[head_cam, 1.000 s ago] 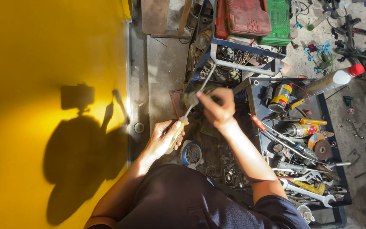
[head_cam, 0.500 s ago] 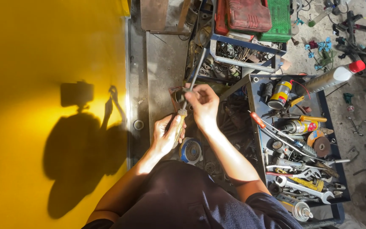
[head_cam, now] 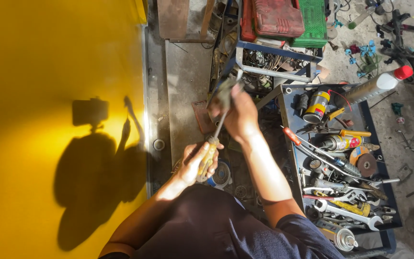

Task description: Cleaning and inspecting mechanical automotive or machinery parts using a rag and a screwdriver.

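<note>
- Screwdriver with a yellow handle sits in the left hand, fingers clenched around the grip; its metal shaft runs up toward 1 o'clock.
- Right hand is closed around a small dark part at the shaft's upper end; the part is blurred, so its kind cannot be told.
- Both hands are held above a cluttered concrete floor, just to the 9 o'clock side of a blue tool tray.
- Tray holds wrenches, an orange-handled tool, spray cans and a grinding disc.
- White bottle with a red cap lies at the tray's 1 o'clock corner.
- Red case and green crate lie at 12 o'clock.
- Yellow wall fills the 9 o'clock side, with the person's shadow on it.
</note>
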